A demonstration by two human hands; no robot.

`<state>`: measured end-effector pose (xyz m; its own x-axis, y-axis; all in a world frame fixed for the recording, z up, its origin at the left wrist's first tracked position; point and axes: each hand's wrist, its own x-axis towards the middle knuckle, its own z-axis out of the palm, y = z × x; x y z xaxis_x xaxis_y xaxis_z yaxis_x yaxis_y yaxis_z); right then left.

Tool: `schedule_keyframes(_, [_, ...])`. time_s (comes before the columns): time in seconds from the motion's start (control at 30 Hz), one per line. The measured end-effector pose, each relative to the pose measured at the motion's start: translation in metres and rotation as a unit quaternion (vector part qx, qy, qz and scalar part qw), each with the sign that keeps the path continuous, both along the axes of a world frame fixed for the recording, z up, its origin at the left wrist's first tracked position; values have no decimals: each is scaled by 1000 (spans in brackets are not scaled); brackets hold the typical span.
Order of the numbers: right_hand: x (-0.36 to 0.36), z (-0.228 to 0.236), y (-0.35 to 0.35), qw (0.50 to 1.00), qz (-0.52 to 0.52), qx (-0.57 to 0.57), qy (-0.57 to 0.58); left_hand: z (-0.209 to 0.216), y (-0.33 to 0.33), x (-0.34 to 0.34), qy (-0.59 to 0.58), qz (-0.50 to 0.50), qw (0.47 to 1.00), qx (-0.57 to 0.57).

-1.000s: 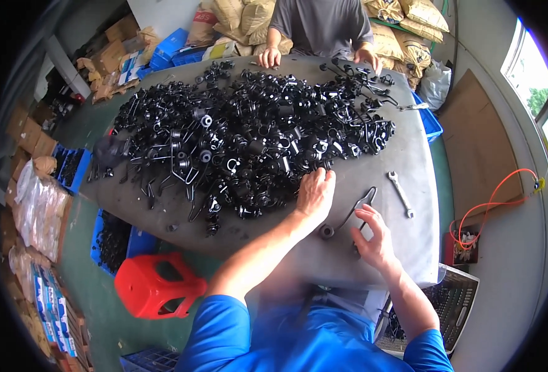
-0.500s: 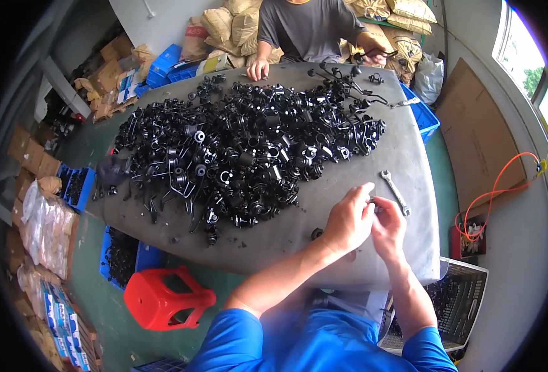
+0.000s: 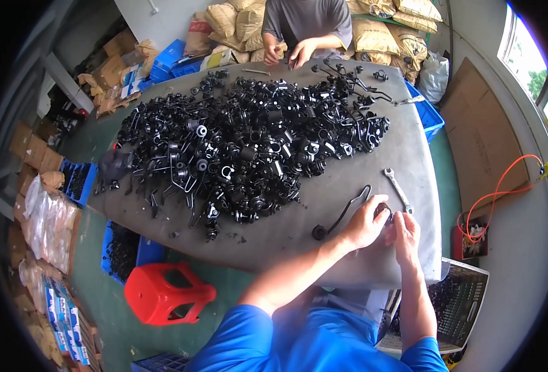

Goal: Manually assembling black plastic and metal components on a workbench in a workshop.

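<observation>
Near the table's front right, my left hand [image 3: 365,227] is closed, with a small dark part [image 3: 383,209] showing at its thumb and fingertips. Close beside it is my right hand [image 3: 405,234], its fingers pressed together near that part; what they pinch is too small to make out. A bent black metal rod [image 3: 348,207] with a round black end lies on the table just left of my left hand, partly hidden by it. Beyond my right hand lies a silver open-end wrench [image 3: 399,190], apart from both hands.
A big heap of black metal parts [image 3: 249,142] covers the middle of the grey table [image 3: 323,186]. Across it a co-worker's hands [image 3: 298,54] hold a dark part near another wrench [image 3: 256,71]. A red stool [image 3: 168,292] and a crate [image 3: 466,304] stand beside the table.
Both my hands have shifted slightly right and nearer. The bent rod now shows beside my left hand. Across the table, the co-worker's hands have come together.
</observation>
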<state>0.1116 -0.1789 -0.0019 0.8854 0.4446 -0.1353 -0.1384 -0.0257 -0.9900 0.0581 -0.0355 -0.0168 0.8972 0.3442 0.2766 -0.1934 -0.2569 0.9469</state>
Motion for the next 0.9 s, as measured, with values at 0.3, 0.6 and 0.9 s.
schedule_keyframes(0.3, [-1, 20, 6, 988, 57, 76, 124, 0, 1, -3, -5, 79, 995, 68])
schedule_keyframes(0.6, [16, 1, -6, 976, 123, 74, 166, -3, -8, -12, -45, 118, 989, 82])
schedule_keyframes(0.9, [16, -5, -7, 987, 95, 100, 87, -2, -9, -13, -50, 106, 989, 88])
